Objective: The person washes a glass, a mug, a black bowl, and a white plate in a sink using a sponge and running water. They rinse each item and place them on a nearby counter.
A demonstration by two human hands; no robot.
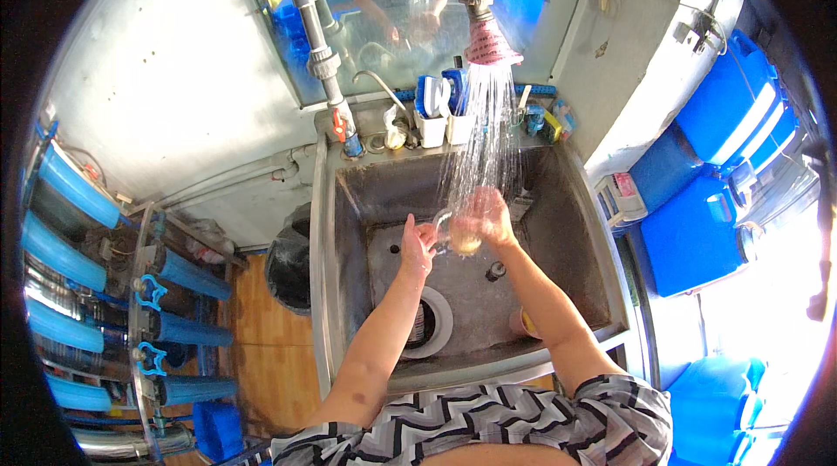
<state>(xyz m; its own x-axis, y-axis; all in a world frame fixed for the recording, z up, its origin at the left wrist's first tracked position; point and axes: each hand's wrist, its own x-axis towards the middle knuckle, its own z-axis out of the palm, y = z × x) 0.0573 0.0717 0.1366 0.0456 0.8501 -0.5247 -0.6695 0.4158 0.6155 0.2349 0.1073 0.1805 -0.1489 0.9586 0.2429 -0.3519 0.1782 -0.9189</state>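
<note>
Under the falling water, my right hand (490, 218) is wrapped round what looks like a clear mug (441, 224) with a curved handle. The spray blurs most of it. A yellowish patch (466, 244) shows at its lower side; I cannot tell whether it is a sponge or part of the mug. My left hand (418, 245) meets the handle from the left, its other fingers bent against it and one finger pointing up. The water comes from a shower head (493, 43) wrapped in pink material. Both hands are above the metal sink (558, 274).
A white ring-shaped piece (443, 323) and a small cup (523, 323) lie in the sink near me. White holders (430, 129) with brushes line the back ledge, beside a pipe with a red valve (339, 124). Blue jugs (693, 235) stand right; a black bin (289, 261) stands left.
</note>
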